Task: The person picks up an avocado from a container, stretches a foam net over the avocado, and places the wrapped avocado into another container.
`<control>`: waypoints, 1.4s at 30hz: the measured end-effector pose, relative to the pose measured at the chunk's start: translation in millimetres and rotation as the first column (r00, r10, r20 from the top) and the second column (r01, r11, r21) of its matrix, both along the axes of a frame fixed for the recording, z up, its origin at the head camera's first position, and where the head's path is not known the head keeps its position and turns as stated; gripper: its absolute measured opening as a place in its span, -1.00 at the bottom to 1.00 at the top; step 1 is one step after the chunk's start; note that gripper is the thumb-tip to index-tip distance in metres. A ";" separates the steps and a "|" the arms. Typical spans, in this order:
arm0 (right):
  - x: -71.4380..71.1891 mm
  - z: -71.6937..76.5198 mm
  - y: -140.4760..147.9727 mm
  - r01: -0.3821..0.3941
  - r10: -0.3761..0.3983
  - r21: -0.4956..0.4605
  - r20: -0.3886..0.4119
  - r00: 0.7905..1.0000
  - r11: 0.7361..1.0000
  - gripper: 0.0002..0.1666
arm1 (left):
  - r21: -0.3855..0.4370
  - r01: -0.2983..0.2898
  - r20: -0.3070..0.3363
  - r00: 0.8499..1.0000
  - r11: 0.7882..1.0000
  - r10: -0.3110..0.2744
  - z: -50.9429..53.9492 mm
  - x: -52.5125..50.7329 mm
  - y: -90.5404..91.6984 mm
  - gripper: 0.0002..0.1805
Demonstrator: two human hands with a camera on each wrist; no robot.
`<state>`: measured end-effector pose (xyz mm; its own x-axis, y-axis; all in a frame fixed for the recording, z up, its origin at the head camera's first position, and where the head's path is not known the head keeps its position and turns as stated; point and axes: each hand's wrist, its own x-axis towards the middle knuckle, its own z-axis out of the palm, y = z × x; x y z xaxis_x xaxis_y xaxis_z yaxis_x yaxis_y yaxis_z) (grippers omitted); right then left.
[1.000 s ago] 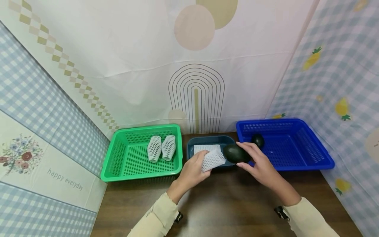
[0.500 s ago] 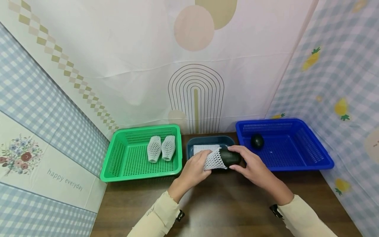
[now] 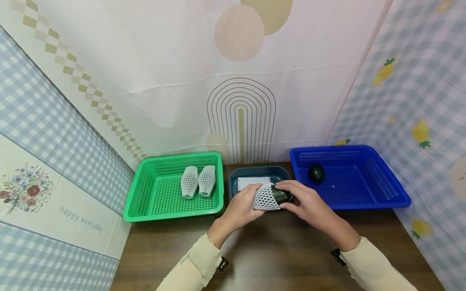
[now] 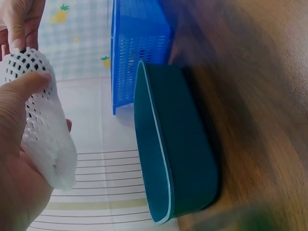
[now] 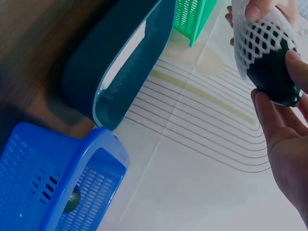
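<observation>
My left hand point(image 3: 240, 207) grips a white foam net sleeve point(image 3: 264, 197), its thumb lying over the mesh in the left wrist view. Partly inside that sleeve is a dark green oval fruit point(image 3: 280, 195). Its uncovered end is held between the thumb and fingers of my right hand point(image 3: 312, 206). In the right wrist view the net point(image 5: 262, 41) covers the far part of the fruit point(image 5: 275, 77), and the right fingers and thumb point(image 5: 288, 139) hold the dark end. Both hands are above the front edge of a small teal tray point(image 3: 280, 171).
A green basket point(image 3: 174, 215) on the left holds two netted items point(image 3: 189, 182). White folded netting point(image 3: 251, 182) lies in the teal tray. The blue basket point(image 3: 386, 204) on the right contains another dark fruit point(image 3: 316, 173). Patterned cloth point(image 3: 164, 117) hangs behind.
My right hand has moved left, bringing the dark fruit from beside the sleeve into it. The net now covers more of the fruit than half a second ago. The left hand has barely shifted.
</observation>
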<state>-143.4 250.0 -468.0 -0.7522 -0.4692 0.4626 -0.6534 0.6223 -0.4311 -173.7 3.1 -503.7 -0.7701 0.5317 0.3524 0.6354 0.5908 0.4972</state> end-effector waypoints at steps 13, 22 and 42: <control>-4.0 -3.0 -22.1 -0.017 0.016 0.106 0.007 1.000 0.994 -0.36 | 0.034 0.024 0.124 0.992 0.999 -0.028 -0.4 0.5 5.4 -0.09; -8.9 -11.4 -25.1 0.012 0.004 -0.074 0.216 0.976 0.997 -0.41 | 0.085 0.016 0.188 0.982 0.996 -0.032 6.5 -1.6 2.8 0.13; -8.5 -25.0 -21.8 0.079 -0.048 -0.147 0.207 0.977 0.986 -0.45 | 0.031 0.041 0.196 0.980 0.999 -0.046 5.1 -2.1 -5.7 -0.09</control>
<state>-151.9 228.2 -493.1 -0.8634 -0.3528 0.3606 -0.5042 0.5760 -0.6434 -175.8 -2.6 -498.7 -0.8022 0.5584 0.2113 0.5485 0.5494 0.6303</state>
